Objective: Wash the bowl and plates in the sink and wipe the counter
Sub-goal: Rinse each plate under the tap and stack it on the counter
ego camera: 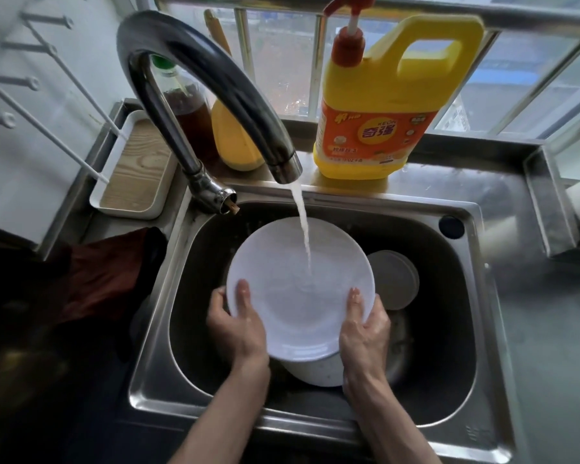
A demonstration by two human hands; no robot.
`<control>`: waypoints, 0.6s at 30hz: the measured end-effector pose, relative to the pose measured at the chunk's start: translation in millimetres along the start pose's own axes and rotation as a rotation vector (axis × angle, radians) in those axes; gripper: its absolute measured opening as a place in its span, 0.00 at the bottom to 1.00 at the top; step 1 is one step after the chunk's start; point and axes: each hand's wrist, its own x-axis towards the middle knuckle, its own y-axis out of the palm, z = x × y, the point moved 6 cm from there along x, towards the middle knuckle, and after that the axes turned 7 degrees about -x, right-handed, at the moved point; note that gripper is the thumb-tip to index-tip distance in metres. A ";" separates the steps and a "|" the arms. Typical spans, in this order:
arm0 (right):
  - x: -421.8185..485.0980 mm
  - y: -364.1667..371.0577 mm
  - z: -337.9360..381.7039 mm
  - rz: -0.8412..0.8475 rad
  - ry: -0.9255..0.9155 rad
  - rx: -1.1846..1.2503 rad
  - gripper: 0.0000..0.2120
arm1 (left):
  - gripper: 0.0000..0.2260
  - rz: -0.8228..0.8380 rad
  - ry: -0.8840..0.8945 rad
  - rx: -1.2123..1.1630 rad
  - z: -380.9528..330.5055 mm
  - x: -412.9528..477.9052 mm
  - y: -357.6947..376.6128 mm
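Note:
A white plate (282, 269) is held over the steel sink (476, 329), tilted toward me, with the tap's water stream (303, 229) landing on its face. My left hand (238, 323) grips its left rim, thumb on the face. My right hand (364, 329) grips the right rim the same way. Under the plate a white bowl (315, 371) shows at the near side. Another white dish (395, 279) lies in the basin to the right, partly hidden by the plate.
The curved tap (195, 82) arches over the sink. A yellow detergent bottle (379, 102) stands on the back ledge, with an amber bottle (191, 115) behind the tap. A white tray (138, 169) sits left. A dark red cloth (104, 272) lies on the left counter. Steel counter (549, 329) extends right.

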 end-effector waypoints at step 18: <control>44.7 9.4 27.6 0.242 -0.109 -0.292 0.12 | 0.10 0.641 0.336 0.450 -43.0 59.9 20.1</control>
